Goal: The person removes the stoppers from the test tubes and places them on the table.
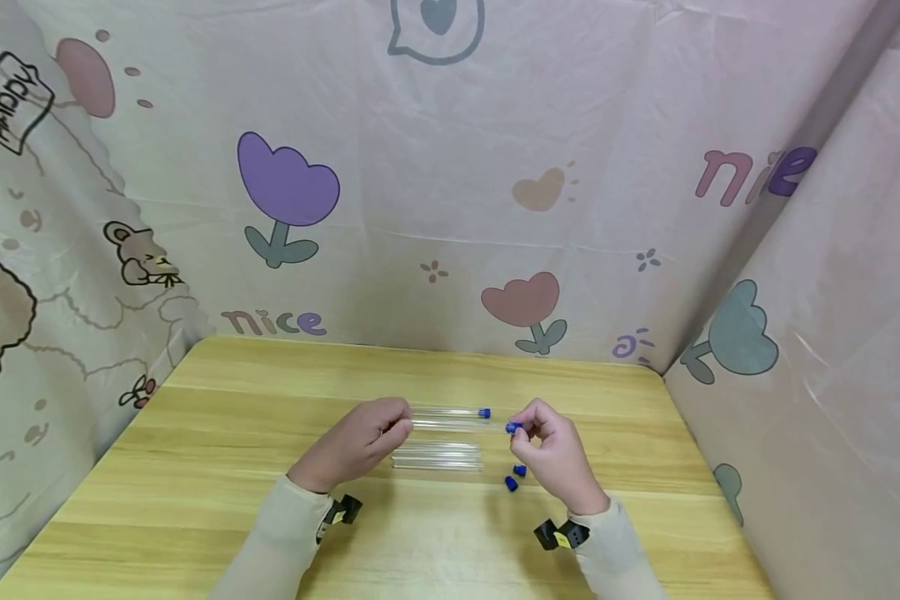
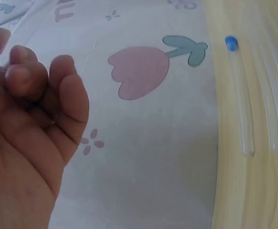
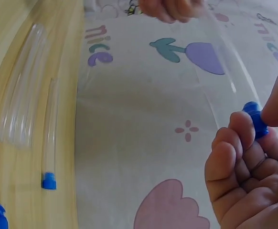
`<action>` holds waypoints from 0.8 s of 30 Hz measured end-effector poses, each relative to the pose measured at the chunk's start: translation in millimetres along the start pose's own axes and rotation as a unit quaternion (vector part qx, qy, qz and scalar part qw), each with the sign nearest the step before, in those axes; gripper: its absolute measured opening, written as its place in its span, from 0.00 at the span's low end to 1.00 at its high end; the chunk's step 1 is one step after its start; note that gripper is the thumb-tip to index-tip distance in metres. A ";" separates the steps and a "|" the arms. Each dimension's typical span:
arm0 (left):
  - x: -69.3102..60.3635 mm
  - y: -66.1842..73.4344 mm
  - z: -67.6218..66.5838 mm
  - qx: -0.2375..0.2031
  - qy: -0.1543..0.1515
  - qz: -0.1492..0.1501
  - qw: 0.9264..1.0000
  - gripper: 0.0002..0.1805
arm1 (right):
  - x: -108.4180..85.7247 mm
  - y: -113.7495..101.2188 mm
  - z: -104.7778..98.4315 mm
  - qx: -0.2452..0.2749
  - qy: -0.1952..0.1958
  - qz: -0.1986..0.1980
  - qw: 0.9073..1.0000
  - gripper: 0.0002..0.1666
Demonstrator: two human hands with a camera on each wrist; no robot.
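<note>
My left hand grips one end of a clear test tube, holding it sideways above the table. Between thumb and fingertips, my right hand pinches a blue cap by the tube's other end; whether the cap has entered the mouth I cannot tell. Just beyond lies a tube with a blue cap on its right end. Several uncapped tubes lie side by side nearer to me. Two loose blue caps, one behind the other, rest below my right hand.
The wooden table carries everything. A patterned cloth hangs along its back edge, with more cloth at the left and right sides. Each wrist wears a small black camera, such as the right one.
</note>
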State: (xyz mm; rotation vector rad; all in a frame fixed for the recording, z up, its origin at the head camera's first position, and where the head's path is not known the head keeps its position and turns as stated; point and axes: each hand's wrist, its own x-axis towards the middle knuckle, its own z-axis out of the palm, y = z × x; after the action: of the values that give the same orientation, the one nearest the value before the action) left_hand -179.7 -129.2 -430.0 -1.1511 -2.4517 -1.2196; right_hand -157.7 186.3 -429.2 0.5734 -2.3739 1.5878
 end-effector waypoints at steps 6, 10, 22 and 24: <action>-0.8 -2.4 -6.0 -0.015 0.005 0.006 1.000 0.20 | 0.5 1.8 -3.4 -0.021 0.009 -0.028 0.999 0.17; -2.6 -3.4 -12.1 -0.010 0.010 -0.022 1.000 0.18 | 0.9 2.4 -10.0 -0.011 0.018 -0.017 1.000 0.15; -0.5 -3.6 -8.2 0.126 0.036 -0.114 0.985 0.08 | 5.3 7.4 -14.0 -0.053 0.016 0.043 0.998 0.08; -0.5 -5.0 -7.2 0.152 0.046 -0.122 0.980 0.09 | 5.7 7.4 -13.6 -0.054 0.013 0.044 0.997 0.08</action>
State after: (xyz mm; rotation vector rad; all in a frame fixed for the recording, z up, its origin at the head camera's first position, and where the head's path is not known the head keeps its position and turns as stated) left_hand -184.2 -136.7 -428.5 -0.7161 -2.6463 -0.8816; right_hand -166.5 200.2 -427.8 0.4290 -2.4799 1.4794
